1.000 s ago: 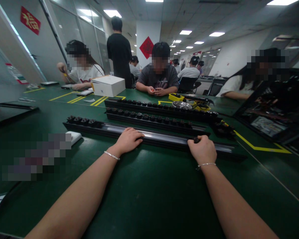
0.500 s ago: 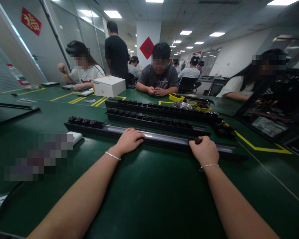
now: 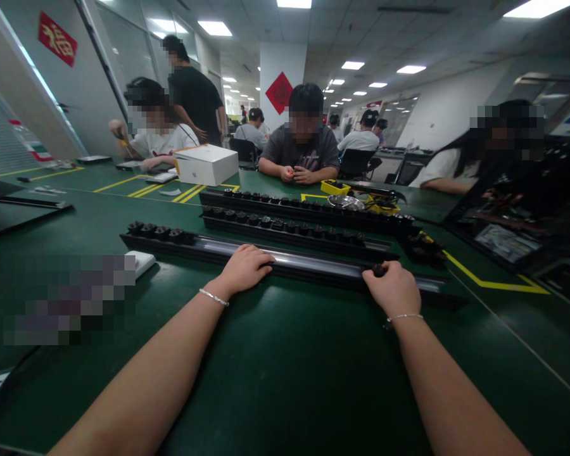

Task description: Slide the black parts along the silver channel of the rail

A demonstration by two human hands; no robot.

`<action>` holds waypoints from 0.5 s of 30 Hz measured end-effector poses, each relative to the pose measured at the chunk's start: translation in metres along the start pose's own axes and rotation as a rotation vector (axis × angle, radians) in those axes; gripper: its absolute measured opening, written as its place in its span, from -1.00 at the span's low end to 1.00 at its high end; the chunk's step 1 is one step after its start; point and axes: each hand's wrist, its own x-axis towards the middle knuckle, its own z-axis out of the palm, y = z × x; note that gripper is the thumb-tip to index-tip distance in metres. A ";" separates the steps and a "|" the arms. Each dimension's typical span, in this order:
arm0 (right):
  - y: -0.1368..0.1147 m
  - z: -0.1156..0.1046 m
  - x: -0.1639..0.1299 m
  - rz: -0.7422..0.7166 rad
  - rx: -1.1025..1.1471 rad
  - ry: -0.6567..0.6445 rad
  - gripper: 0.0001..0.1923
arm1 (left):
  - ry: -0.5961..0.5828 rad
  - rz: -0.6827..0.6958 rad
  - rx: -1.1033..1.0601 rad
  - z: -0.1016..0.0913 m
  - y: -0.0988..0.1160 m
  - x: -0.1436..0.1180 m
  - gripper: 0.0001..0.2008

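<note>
A long black rail (image 3: pixel 308 261) with a shiny inner channel lies across the green table before me. My left hand (image 3: pixel 247 269) is closed over its near edge, around the middle. Farther right, my right hand (image 3: pixel 395 288) pinches a small black block (image 3: pixel 379 270) at the channel; the fingers partly cover it. Several dark knob-like pieces (image 3: pixel 161 232) sit in a row at the rail's left end. Behind it lie a second black rail (image 3: pixel 380 246) and a third black rail (image 3: pixel 209 197), both carrying rows of similar pieces.
A white box (image 3: pixel 209 166) stands at the back left. A yellow tray (image 3: pixel 335 188) and a round metal dish (image 3: pixel 346 202) are beyond the rails. Dark parts (image 3: pixel 425 246) are heaped at right. A white device (image 3: pixel 142 261) lies at left. Several people sit around the table.
My right hand, with the small black block, has shifted slightly right along the rail. My left hand stays in place. In the background a standing person has moved left.
</note>
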 end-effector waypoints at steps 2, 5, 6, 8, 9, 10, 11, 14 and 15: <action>0.001 -0.001 0.000 -0.016 -0.014 -0.009 -0.52 | 0.001 -0.002 0.001 0.000 0.000 0.000 -0.76; 0.001 -0.002 0.000 -0.024 -0.022 -0.008 -0.52 | 0.002 -0.001 0.002 0.001 -0.001 0.000 -0.76; 0.001 -0.002 0.000 -0.022 -0.022 -0.005 -0.53 | 0.003 0.001 0.002 0.001 -0.001 0.000 -0.76; 0.002 -0.001 0.001 -0.011 -0.021 -0.003 -0.54 | 0.007 0.008 0.003 0.002 -0.002 -0.001 -0.76; 0.002 -0.001 0.001 -0.005 -0.019 -0.002 -0.54 | 0.010 0.010 0.004 0.002 -0.002 -0.001 -0.76; 0.002 -0.001 0.001 -0.001 -0.018 -0.001 -0.54 | 0.013 0.012 0.006 0.003 -0.002 -0.001 -0.76; 0.003 -0.001 0.001 0.002 -0.016 -0.001 -0.54 | 0.014 0.012 0.009 0.003 -0.002 -0.001 -0.76; 0.004 -0.001 0.002 0.005 -0.013 -0.001 -0.53 | 0.009 0.012 0.017 0.002 -0.002 0.000 -0.77; 0.004 -0.001 0.002 0.006 -0.012 -0.001 -0.53 | 0.008 0.010 0.018 0.002 -0.001 0.000 -0.77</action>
